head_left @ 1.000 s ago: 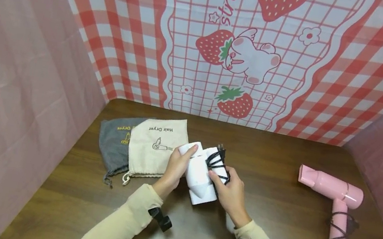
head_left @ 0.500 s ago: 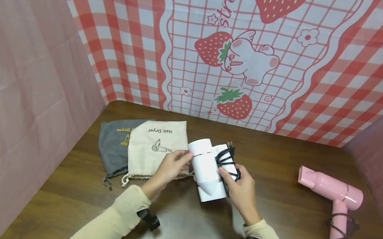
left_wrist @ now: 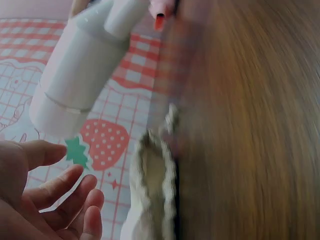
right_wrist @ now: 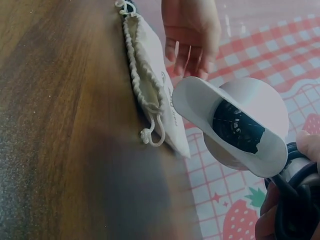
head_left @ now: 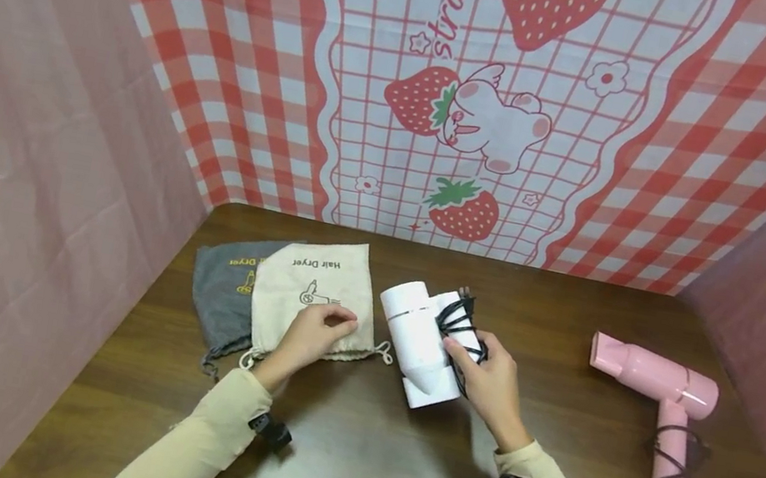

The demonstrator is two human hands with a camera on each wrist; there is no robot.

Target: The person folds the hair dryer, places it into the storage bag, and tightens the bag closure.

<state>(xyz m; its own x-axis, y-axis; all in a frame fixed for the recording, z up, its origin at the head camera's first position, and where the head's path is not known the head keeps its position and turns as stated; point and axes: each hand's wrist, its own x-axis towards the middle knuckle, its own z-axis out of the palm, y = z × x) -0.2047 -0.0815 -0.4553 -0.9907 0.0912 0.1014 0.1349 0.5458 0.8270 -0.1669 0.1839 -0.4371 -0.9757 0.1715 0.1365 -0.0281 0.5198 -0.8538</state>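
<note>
Right hand (head_left: 491, 384) gripped white hair dryer (head_left: 415, 342); left hand (head_left: 312, 337), loosely half-spread, hung near cream pouch (head_left: 296, 279); pink dryer (head_left: 660, 376) lay rightward.

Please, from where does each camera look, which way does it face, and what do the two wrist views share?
Head: worn on the head, looks forward and down at the table, white hair dryer and pink hair dryer; left hand, right hand and sleeves show.
Left wrist: on that wrist, faces the white hair dryer and patterned cloth; the left hand shows.
Right wrist: on that wrist, faces into the dryer's nozzle; both hands show.
Both wrist views share the cream pouch, white hair dryer and left hand.
</note>
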